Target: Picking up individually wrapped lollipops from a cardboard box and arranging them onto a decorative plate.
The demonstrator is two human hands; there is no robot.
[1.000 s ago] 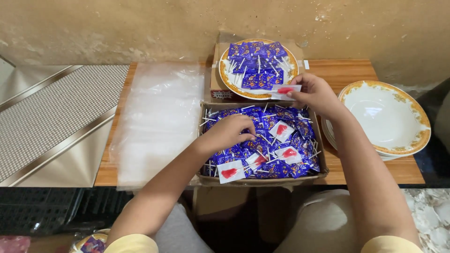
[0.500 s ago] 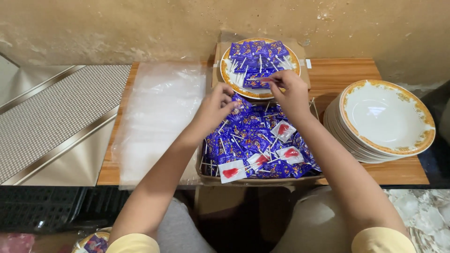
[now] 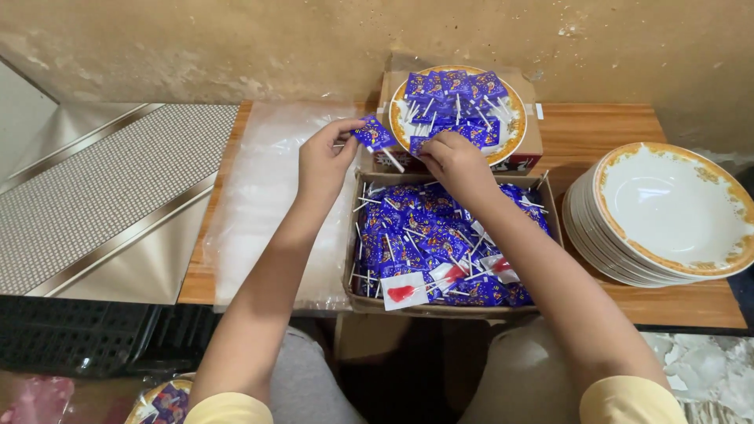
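A wooden table (image 3: 613, 133) bears, from largest to smallest, a clear plastic sheet (image 3: 267, 196) at the left, a stack of white bowls (image 3: 667, 212) at the right, and a cardboard box (image 3: 357, 302) of blue-wrapped lollipops (image 3: 428, 235) at the centre. Behind the box, a gold-rimmed plate (image 3: 514, 129) holds more lollipops. The left hand (image 3: 323, 161) pinches one blue lollipop (image 3: 375, 135) between thumb and fingers, just left of the plate. The right hand (image 3: 455, 163) rests closed at the plate's near rim; what it grips cannot be told.
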